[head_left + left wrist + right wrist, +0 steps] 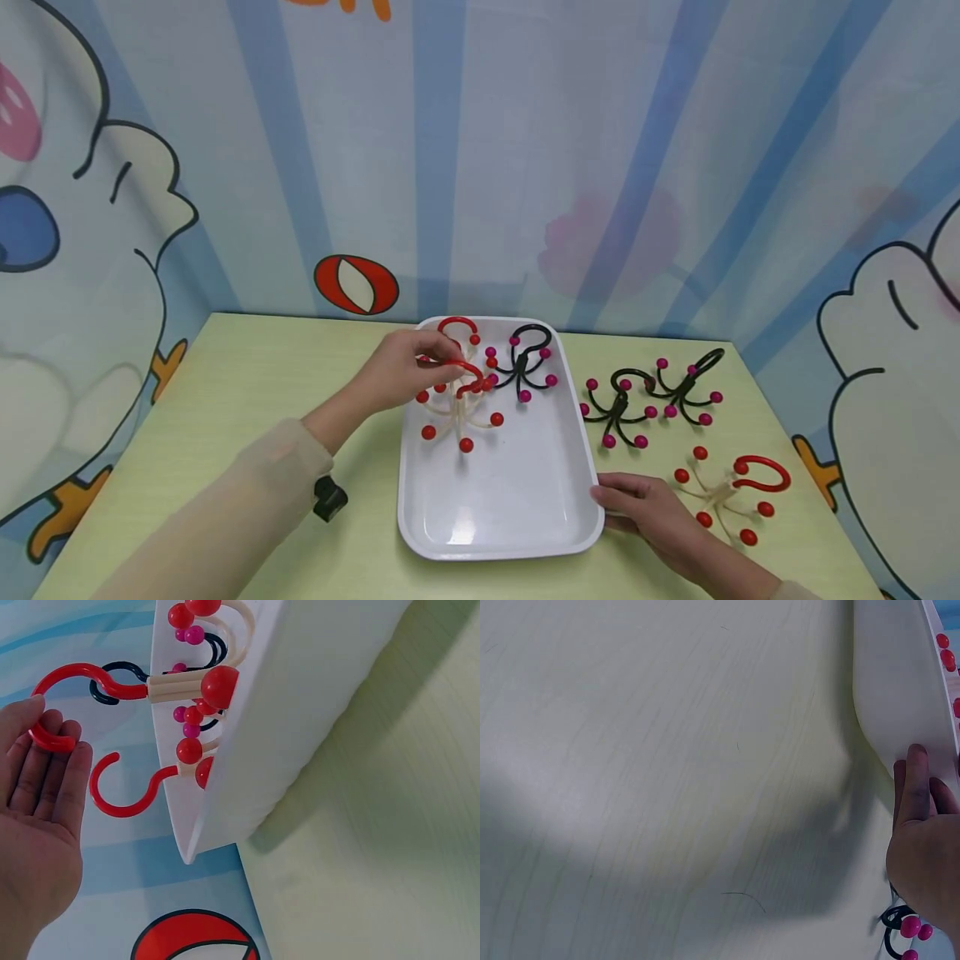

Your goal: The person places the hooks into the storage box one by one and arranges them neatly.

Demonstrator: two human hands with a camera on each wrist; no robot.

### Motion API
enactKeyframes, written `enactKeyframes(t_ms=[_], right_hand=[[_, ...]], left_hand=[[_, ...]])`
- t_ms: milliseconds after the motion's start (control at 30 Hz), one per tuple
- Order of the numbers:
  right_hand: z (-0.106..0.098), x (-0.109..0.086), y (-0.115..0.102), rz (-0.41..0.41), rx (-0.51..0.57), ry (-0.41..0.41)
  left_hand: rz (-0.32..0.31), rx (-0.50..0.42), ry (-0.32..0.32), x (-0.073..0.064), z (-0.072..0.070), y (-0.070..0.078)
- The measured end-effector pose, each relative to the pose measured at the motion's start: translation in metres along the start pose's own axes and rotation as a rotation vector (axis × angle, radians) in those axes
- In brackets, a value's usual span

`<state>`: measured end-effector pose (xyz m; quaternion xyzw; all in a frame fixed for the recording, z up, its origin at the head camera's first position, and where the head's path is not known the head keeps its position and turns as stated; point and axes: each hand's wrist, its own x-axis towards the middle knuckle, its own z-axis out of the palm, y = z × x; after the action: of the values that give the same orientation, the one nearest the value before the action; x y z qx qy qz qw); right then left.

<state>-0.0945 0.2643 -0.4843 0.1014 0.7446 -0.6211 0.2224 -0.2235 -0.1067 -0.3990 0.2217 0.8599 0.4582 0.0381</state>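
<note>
- White plastic tray [495, 500] sits mid-table on the pale green top [247, 392]; everything below is placed relative to it.
- Left hand [401, 367] reaches over the tray's far-left part, fingertips on the red hook of a cream-armed hanger w/ red balls [461, 408]. From the left wrist view the fingers lie fairly straight, cradling the hook end rather than wrapping it; thumb not visible there.
- 2nd red hook [457, 327] peeks out behind that hand at the tray's far rim; its body is mostly hidden by the fingers.
- Black hanger w/ magenta balls [525, 367] lies in the tray's far-right part, close to the red one; can't tell if the arms touch.
- Right hand [648, 508] rests against the tray's near-right edge, fingers flat & together on the rim; wrist cut off at the frame's bottom.
- Off the tray, to its right: two more black hangers [652, 400], arms tangled, hard to separate by eye.
- Nearer, right of the tray: another red-and-cream hanger [731, 492] just beyond the right hand, apart from it.
- Small black object [328, 498] by the left sleeve, left of the tray; too small to identify.
</note>
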Motion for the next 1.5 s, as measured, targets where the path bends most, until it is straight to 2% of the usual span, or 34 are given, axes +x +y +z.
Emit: enactKeyframes(t_ms=[200,500,600,833,1000,1500], right_hand=[[0.0,0.001,0.001,-0.006,0.013,-0.001],[-0.002,0.002,0.002,-0.02,0.016,-0.013],[-0.002,0.002,0.002,-0.021,0.013,-0.013],[-0.001,0.002,0.003,-0.03,0.023,-0.016],[-0.001,0.001,0.003,-0.039,0.022,-0.021],[0.0,0.001,0.003,-0.014,0.008,0.001]], left_hand=[[-0.022,0.027,-0.009,0.0,0.003,-0.006],[-0.007,0.054,0.016,-0.001,0.006,-0.013],[-0.01,0.047,0.038,-0.001,0.01,-0.013],[-0.071,0.016,0.106,-0.001,0.021,-0.015],[-0.086,-0.01,0.14,-0.002,0.024,-0.018],[-0.123,-0.066,0.171,-0.005,0.032,-0.024]])
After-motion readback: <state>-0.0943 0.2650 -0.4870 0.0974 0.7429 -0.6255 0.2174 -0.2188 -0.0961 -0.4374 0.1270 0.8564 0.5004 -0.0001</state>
